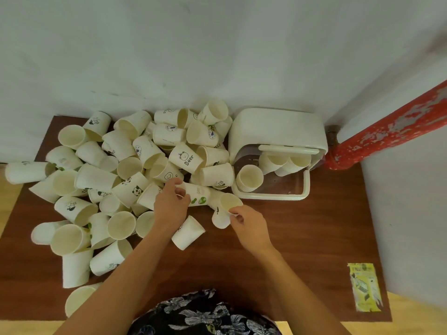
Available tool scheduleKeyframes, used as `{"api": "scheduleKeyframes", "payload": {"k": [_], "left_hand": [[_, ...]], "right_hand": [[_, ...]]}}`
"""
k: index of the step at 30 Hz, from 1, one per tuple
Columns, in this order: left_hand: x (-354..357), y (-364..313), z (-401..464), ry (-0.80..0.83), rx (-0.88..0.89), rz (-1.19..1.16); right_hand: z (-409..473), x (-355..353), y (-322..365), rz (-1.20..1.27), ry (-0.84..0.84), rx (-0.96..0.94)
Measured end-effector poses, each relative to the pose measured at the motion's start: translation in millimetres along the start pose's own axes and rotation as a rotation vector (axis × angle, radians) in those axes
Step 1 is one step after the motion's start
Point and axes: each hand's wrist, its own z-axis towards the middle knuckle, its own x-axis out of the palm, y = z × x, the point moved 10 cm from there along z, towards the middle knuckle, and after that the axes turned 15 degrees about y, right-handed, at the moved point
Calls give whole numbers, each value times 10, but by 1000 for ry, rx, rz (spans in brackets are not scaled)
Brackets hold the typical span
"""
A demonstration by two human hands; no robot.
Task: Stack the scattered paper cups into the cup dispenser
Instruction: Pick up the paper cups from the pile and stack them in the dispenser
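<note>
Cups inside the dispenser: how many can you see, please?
3: one cup at the dispenser's open front, two cups side by side deeper inside; others may be hidden.

"Bear" on paper cup (pixel 185 158) | "ELLO" on another cup (pixel 219 145)

Two bare forearms were visible, entering from the lower edge of the view, with no sleeves reaching the wrists or the forearms. No watch, ring, bracelet or glove could be made out on the left hand (pixel 170 204) or the right hand (pixel 249 226). At the bottom centre a garment (pixel 205 315) was seen, dark navy or black, printed with a pattern of pale grey-white flowers and leaves. Its cut could not be determined, as only a rounded portion was in view. Fingernails were too small to assess.
</note>
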Motion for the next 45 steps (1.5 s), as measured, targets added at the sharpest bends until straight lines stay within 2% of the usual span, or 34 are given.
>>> {"api": "scheduleKeyframes", "payload": {"k": [11,14,17,20,23,30,34,41,45], "left_hand": [[-27,-458,-259,9,187,-26],[-9,-660,-306,13,249,-7],[52,-877,-333,22,324,44],[128,-1122,-364,30,425,82],[235,-1334,-358,40,530,133],[769,-1679,-299,73,718,354],[1128,-1712,-183,88,741,498],[1276,-1793,-130,36,736,573],[1263,-1757,-107,41,721,591]], "right_hand": [[-256,-837,173,207,-339,-74],[-268,-1052,208,132,-433,-104],[-121,-1070,200,-47,-387,-87],[86,-939,98,-170,-255,-30],[187,-828,-14,-121,-177,-11],[99,-916,-300,37,-246,17],[49,-959,-432,5,-222,10],[138,-1075,-510,12,-219,-60],[267,-1098,-476,58,-285,-94]]}}
